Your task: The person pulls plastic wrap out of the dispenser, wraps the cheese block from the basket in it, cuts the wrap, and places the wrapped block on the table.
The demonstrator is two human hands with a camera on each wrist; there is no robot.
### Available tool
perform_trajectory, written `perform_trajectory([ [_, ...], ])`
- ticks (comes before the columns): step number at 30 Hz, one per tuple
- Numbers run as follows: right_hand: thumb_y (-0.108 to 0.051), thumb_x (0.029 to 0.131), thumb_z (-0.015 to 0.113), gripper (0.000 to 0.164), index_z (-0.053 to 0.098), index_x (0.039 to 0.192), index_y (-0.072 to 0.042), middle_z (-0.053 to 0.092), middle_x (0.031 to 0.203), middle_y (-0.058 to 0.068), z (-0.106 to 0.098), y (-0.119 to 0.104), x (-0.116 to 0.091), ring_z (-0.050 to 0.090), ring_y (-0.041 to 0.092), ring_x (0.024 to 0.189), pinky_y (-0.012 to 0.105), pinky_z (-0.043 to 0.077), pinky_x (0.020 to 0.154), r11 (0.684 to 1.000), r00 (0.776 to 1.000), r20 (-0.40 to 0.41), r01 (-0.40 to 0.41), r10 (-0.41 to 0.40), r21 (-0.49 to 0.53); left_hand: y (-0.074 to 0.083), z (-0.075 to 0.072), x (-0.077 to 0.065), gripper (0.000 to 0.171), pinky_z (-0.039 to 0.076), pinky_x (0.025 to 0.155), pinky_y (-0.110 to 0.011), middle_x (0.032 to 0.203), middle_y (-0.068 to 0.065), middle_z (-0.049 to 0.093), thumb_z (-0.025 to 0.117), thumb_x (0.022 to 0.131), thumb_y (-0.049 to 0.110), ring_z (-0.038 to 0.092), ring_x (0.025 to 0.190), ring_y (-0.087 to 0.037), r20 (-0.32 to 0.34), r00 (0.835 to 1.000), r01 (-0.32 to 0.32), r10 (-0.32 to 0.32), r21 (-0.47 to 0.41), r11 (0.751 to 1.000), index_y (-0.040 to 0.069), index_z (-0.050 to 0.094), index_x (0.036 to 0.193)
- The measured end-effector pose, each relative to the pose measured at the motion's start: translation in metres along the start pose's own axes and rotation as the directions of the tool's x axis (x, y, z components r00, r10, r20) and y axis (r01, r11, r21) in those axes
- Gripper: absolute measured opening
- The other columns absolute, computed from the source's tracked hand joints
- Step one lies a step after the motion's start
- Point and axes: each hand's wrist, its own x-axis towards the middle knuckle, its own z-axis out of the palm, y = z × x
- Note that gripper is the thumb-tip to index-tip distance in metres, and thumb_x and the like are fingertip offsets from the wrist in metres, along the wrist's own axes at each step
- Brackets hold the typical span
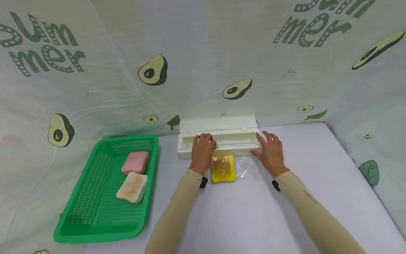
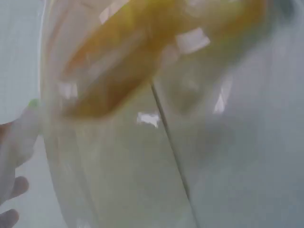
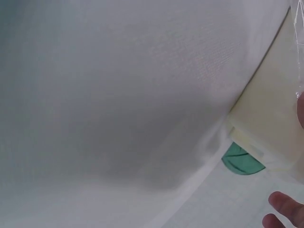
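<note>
A white cling film dispenser (image 1: pixel 236 151) lies on the table with its lid (image 1: pixel 219 123) raised at the back. Clear film (image 1: pixel 243 165) stretches from its front edge over a yellow-edged toast slice (image 1: pixel 223 168). My left hand (image 1: pixel 202 150) is at the dispenser's front rim, fingers curled at a small green slider (image 1: pixel 216 145). At the other end, my right hand (image 1: pixel 270 151) holds the dispenser's corner between thumb and forefinger, its other fingers spread. The left wrist view shows the film (image 2: pixel 142 156) close up, with the slice blurred behind it.
To the left stands a green plastic basket (image 1: pixel 147 211) holding a pink bread-shaped piece (image 1: pixel 135 162) and a white bread slice (image 1: pixel 132 187) with a browned middle. A printed cloth (image 1: pixel 196 63) hangs right behind the dispenser. White cloth (image 1: pixel 247 218) covers the table.
</note>
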Motion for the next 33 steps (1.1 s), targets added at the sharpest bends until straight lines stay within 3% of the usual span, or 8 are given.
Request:
perform_trajectory([
  [8,-0.024,0.086,0.09,0.083,0.049,0.155,0.0,0.044,0.154,0.029,-0.006,0.006,0.0,0.036,0.052,0.14,0.068,0.032,0.115,1.0,1.0,-0.009,-0.019,0.019,0.0,-0.047,0.001,-0.023,0.012,0.042,0.108,-0.046,0.114,0.001,0.063,0.077,0.095,0.031,0.055,0.118,-0.024,-0.059,0.989,0.131,-0.138,-0.102,0.986,0.023,0.082,0.101],
  [13,-0.023,0.086,0.09,0.083,0.049,0.154,0.001,0.045,0.152,0.031,-0.003,0.004,-0.001,0.037,0.053,0.138,0.068,0.034,0.113,1.0,1.0,-0.006,0.004,-0.004,0.017,-0.067,0.002,-0.034,0.011,0.042,0.107,-0.049,0.112,-0.001,0.062,0.078,0.094,0.03,0.056,0.117,-0.027,-0.085,0.985,0.139,-0.151,-0.133,0.981,0.023,0.083,0.1],
  [21,-0.023,0.084,0.091,0.085,0.049,0.154,0.002,0.046,0.152,0.03,0.001,-0.002,0.0,0.038,0.052,0.137,0.067,0.036,0.112,1.0,1.0,-0.018,0.007,-0.007,0.023,-0.09,-0.002,-0.05,0.014,0.041,0.107,-0.054,0.11,-0.006,0.062,0.077,0.095,0.025,0.054,0.116,-0.032,-0.059,0.961,0.258,-0.271,-0.168,0.951,0.019,0.085,0.104],
  [25,-0.023,0.084,0.091,0.085,0.049,0.154,0.001,0.046,0.152,0.031,0.003,-0.002,0.0,0.038,0.052,0.136,0.067,0.036,0.111,1.0,1.0,-0.012,0.013,-0.013,0.028,-0.095,0.0,-0.055,0.015,0.041,0.105,-0.055,0.107,-0.006,0.062,0.077,0.095,0.025,0.054,0.114,-0.032,-0.078,0.957,0.26,-0.278,-0.19,0.947,0.018,0.086,0.105],
  [33,-0.023,0.086,0.09,0.085,0.048,0.156,0.002,0.046,0.152,0.031,0.0,-0.001,0.0,0.04,0.052,0.136,0.066,0.038,0.11,1.0,1.0,0.008,0.001,-0.001,0.029,-0.105,0.007,-0.062,0.012,0.043,0.101,-0.056,0.098,-0.006,0.061,0.079,0.093,0.025,0.054,0.104,-0.032,-0.196,0.944,0.221,-0.265,-0.22,0.95,0.016,0.086,0.098],
])
